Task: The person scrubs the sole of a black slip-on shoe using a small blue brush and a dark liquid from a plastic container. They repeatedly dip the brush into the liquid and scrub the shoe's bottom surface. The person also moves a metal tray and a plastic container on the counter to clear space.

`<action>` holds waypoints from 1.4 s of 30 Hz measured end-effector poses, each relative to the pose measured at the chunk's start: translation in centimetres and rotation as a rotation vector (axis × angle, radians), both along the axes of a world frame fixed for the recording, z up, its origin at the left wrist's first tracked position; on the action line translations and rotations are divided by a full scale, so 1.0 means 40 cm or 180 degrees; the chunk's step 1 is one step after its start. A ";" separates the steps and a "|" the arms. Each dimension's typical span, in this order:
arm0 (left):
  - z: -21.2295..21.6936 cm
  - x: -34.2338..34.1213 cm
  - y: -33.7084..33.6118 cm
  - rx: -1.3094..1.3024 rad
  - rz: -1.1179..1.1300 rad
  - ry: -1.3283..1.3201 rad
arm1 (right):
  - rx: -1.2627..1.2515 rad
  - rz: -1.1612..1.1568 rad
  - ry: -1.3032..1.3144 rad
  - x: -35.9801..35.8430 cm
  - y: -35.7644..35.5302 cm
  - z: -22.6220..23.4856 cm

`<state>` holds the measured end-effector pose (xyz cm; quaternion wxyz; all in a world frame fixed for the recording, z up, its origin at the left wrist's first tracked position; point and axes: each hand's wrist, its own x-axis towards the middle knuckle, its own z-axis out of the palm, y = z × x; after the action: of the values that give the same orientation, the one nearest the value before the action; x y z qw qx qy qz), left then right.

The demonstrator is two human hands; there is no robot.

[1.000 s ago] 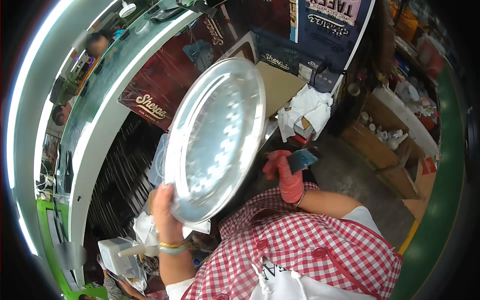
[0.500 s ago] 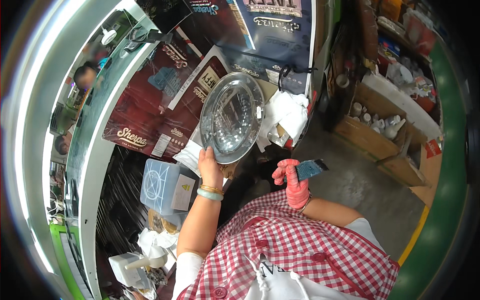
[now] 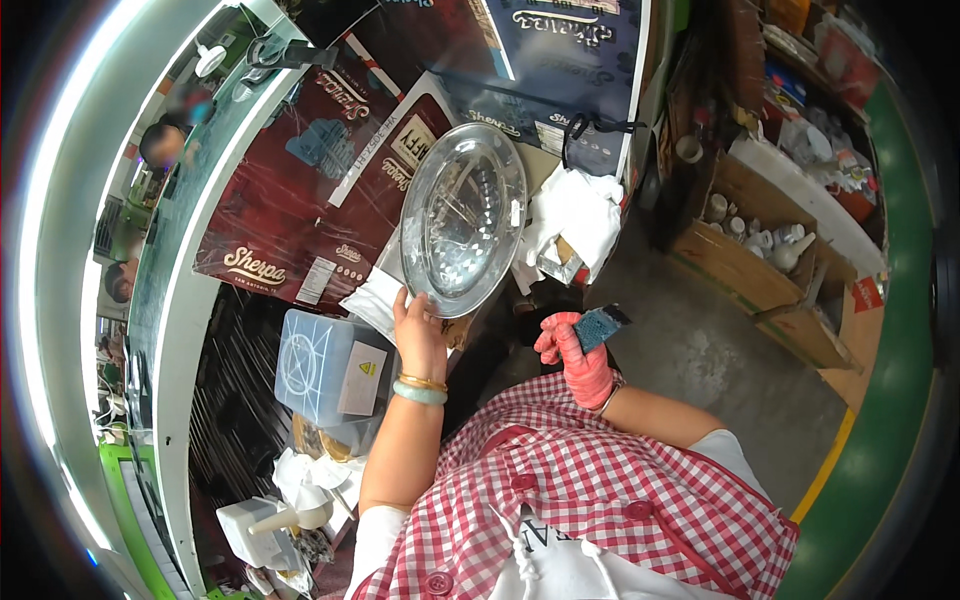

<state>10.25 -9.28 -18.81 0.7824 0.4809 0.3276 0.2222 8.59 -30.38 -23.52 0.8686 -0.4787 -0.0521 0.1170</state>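
Observation:
My left hand (image 3: 419,338), bare with two bangles at the wrist, grips the near rim of a shiny oval metal tray (image 3: 463,222). The thumb and fingers spread along that rim, and the part under the tray is hidden. The tray's hollow side faces me, full of bright reflections. My right hand (image 3: 578,362), in a pinkish-red glove, is closed around a blue-grey scouring pad (image 3: 602,327) with a dark end. The pad is held to the right of the tray, apart from it.
Dark red printed cartons (image 3: 285,200) lie beyond the tray. Crumpled white paper (image 3: 580,215) is right of it. At the left are a translucent blue plastic box (image 3: 318,365) and a white container (image 3: 255,535). A wooden crate (image 3: 745,265) with several white bottles stands far right.
The tray has shifted slightly away from me, and the left fingers are more spread on its rim. My right hand and the pad have moved a little left.

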 end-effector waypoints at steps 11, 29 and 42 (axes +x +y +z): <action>0.011 -0.105 -0.011 -0.0489 -0.0235 -0.0323 | -0.0196 0.0439 -0.0110 0.005 0.077 0.066; 0.192 -0.473 0.606 0.1098 -0.0387 0.0459 | -0.0693 0.1646 -0.0828 -0.174 0.389 0.090; 0.147 -0.331 0.621 0.0140 -0.1614 -0.0267 | -0.0957 -0.0596 -0.1884 -0.112 0.645 0.130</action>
<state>-2.98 15.57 -12.95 0.8153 0.5549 0.1589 0.0458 4.12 -4.58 -18.32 0.7425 -0.6173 -0.2399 -0.1008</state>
